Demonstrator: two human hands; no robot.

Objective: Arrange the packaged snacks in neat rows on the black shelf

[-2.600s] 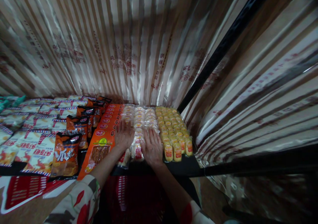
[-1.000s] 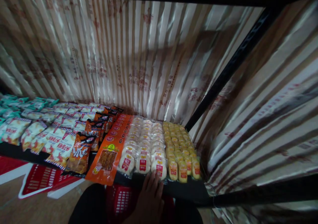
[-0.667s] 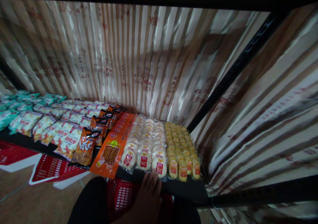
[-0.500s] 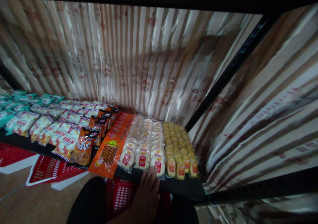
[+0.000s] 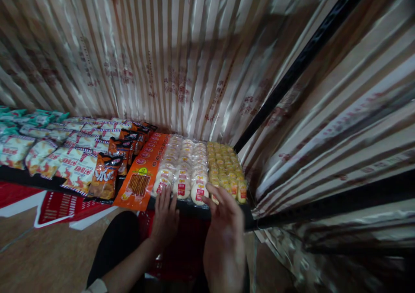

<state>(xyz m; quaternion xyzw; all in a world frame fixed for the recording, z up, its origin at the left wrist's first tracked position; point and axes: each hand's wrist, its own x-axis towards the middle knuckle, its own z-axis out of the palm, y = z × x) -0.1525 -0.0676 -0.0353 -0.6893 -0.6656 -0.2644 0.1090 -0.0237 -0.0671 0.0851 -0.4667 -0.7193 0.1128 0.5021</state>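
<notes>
A: From the left, what's on the shelf (image 5: pixel 191 210)?
B: Green bags (image 5: pixel 42 119), cut off by the edge, too many to count; white bags (image 5: pixel 79 167) in several rows, also uncounted; then at least four orange bags (image 5: pixel 105 176), one behind another.
A: Next?
B: Orange pouches (image 5: pixel 142 167), overlapping, only the front one fully shown; their strip runs front to back.
A: And the white cakes (image 5: pixel 182 182)?
B: Just right of those, three rows, long axes front to back, three front cakes with red labels facing the person.
A: The left hand (image 5: pixel 167 208)?
B: Open, fingers extended at the front of the left and middle rows; I can't tell whether they touch.
A: Further right?
B: Yellow cakes (image 5: pixel 223 163), rows front to back, uncounted. The right hand (image 5: pixel 216 198) is before them, open, thumb apart, partly covering the front ones.
</notes>
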